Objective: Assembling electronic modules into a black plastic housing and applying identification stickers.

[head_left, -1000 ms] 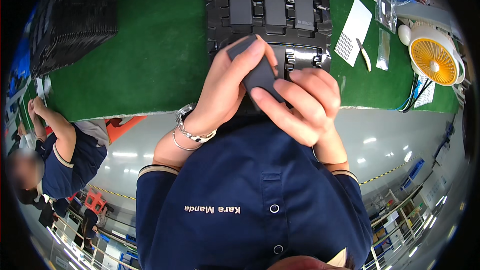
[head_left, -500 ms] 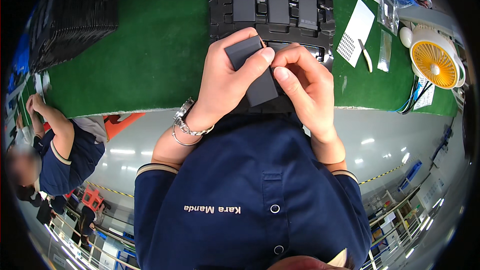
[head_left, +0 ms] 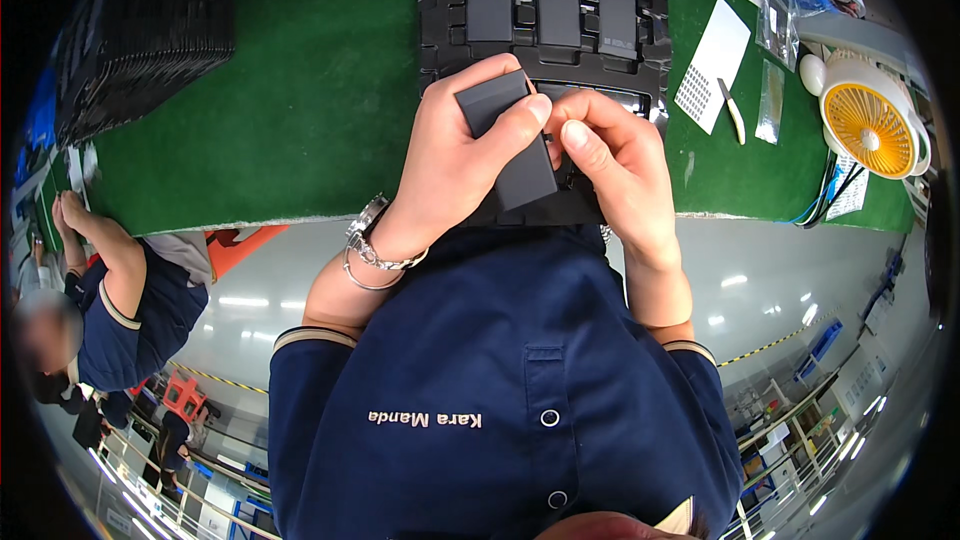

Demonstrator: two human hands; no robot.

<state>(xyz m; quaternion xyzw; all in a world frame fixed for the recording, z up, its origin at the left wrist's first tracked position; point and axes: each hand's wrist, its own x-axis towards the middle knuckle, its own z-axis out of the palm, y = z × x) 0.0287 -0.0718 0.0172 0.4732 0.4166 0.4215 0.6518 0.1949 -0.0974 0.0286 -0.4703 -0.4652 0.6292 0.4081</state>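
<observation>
My left hand (head_left: 445, 155) is closed round a dark grey rectangular block (head_left: 524, 165) with a smooth flat face, its thumb lying across the upper right edge. Close against that edge, my right hand (head_left: 635, 165) has its thumb and curled fingers drawn together. Whatever lies between those fingertips is hidden or too small to make out. Both hands are over the near part of a black moulded tray (head_left: 440, 35). Three similar dark blocks sit side by side in its far row: a left one (head_left: 489, 2), a middle one (head_left: 558, 8) and a right one (head_left: 617, 12).
Tall stacked black trays (head_left: 150, 40) stand at the left of the green table (head_left: 320, 100). To the right lie a white label sheet (head_left: 715, 60), a knife with a pale handle (head_left: 733, 112) and clear plastic bags (head_left: 777, 20), beside a yellow-and-white fan (head_left: 868, 125). A co-worker (head_left: 130, 310) sits at left.
My right hand has shifted slightly to the right and its thumb has tilted more upright. The left hand and the block have moved very slightly right.
</observation>
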